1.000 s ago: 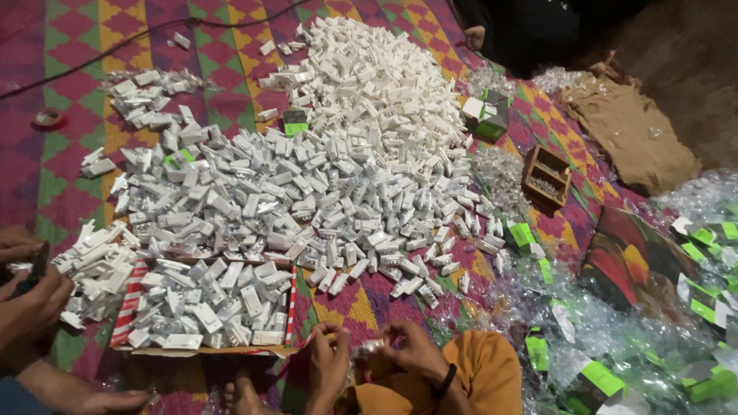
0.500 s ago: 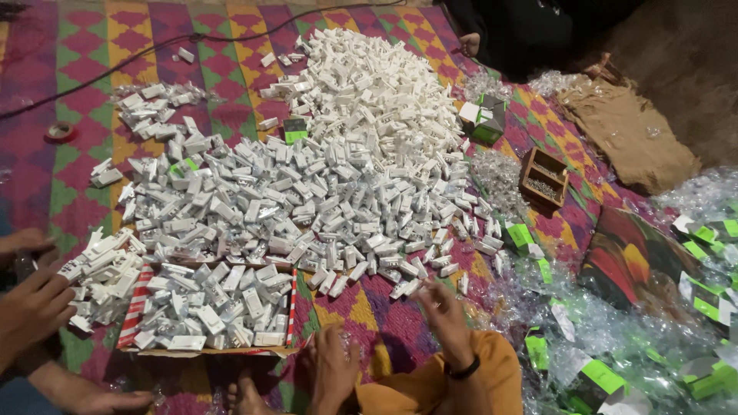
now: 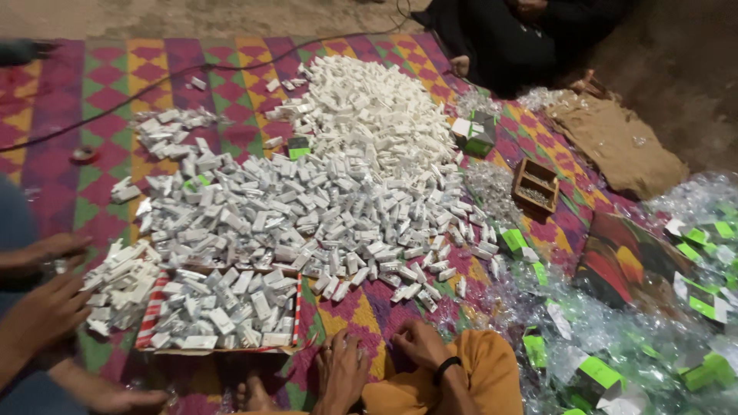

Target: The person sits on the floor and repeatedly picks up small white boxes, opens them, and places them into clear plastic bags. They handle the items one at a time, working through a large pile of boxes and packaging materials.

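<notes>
Our empty, released left hand [image 3: 340, 373] and right hand [image 3: 421, 343] rest on the mat [image 3: 54, 192]; at eleven o'clock, one tray [image 3: 220, 350] is filled, a heap of small boxes [image 3: 307, 215] remains.

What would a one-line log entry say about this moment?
left hand: flat on mat, empty | right hand: on mat, empty | ahead: pile of small white boxes

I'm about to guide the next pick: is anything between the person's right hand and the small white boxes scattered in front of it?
Nothing visible is in the way. The right hand rests on the patterned mat, and only bare mat lies between it and the nearest small white boxes. The left hand rests beside it, off that path.
</notes>
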